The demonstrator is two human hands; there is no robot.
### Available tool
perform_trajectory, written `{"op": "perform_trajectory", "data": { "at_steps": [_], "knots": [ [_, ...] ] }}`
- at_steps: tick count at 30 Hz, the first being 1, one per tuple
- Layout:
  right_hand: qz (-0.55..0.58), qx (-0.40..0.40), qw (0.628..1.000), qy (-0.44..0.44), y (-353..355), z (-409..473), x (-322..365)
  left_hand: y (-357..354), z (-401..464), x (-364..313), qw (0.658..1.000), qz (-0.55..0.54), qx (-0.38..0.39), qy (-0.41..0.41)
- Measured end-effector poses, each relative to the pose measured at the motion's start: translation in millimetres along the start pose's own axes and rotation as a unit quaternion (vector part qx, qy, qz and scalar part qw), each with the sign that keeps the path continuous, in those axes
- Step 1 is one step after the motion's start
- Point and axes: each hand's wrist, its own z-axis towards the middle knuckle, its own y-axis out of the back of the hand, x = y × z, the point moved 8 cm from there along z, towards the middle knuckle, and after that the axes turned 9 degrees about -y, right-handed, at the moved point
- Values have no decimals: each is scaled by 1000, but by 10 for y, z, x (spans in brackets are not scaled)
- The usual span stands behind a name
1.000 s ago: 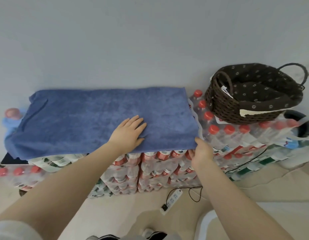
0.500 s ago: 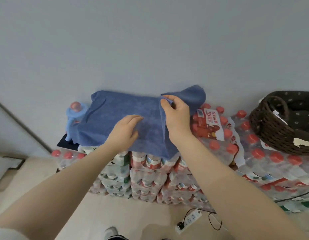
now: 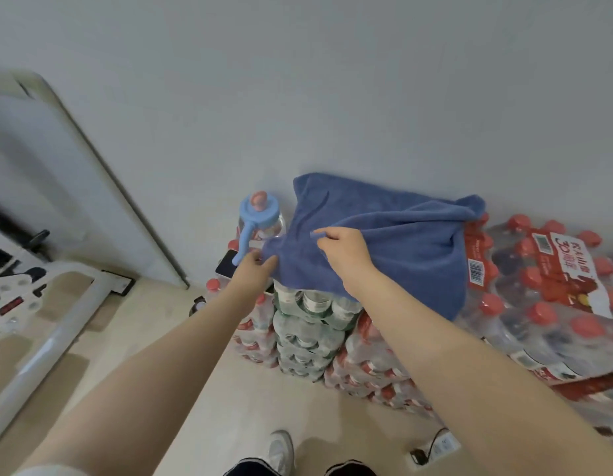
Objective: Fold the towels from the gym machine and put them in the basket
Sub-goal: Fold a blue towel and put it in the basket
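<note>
Both of my hands are on the blue towel, which lies folded over on top of the stacked packs of bottled water against the wall. My left hand pinches the towel's corner at about eight o'clock, beside the large water jug. My right hand has thumb and fingers closed on a fold of cloth near the towel's nine o'clock edge. More red-capped bottle packs sit at three o'clock.

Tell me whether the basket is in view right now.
No: only the blue towel, stacked bottle packs and both hands show.
</note>
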Motion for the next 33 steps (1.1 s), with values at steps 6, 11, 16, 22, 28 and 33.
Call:
{"op": "perform_trajectory", "data": {
  "at_steps": [6,11,16,22,28,33],
  "knots": [
    [-120,-45,990,52,-54,-6,-16,136,140,176,999,2,32,34],
    [-75,-60,993,69,-4,4,-54,203,210,-125,995,-71,27,-66],
    [-48,-152,982,102,182,-105,47,30,136,-748,979,-36,45,-195],
    [-12,-213,964,161,369,-380,175,-406,26,-1019,964,17,123,-234],
    [11,-266,950,166,401,-518,92,-498,19,-942,965,21,142,-221],
    [-40,-220,958,178,224,-497,58,-496,-37,-932,964,-74,176,-186]
  ]
}}
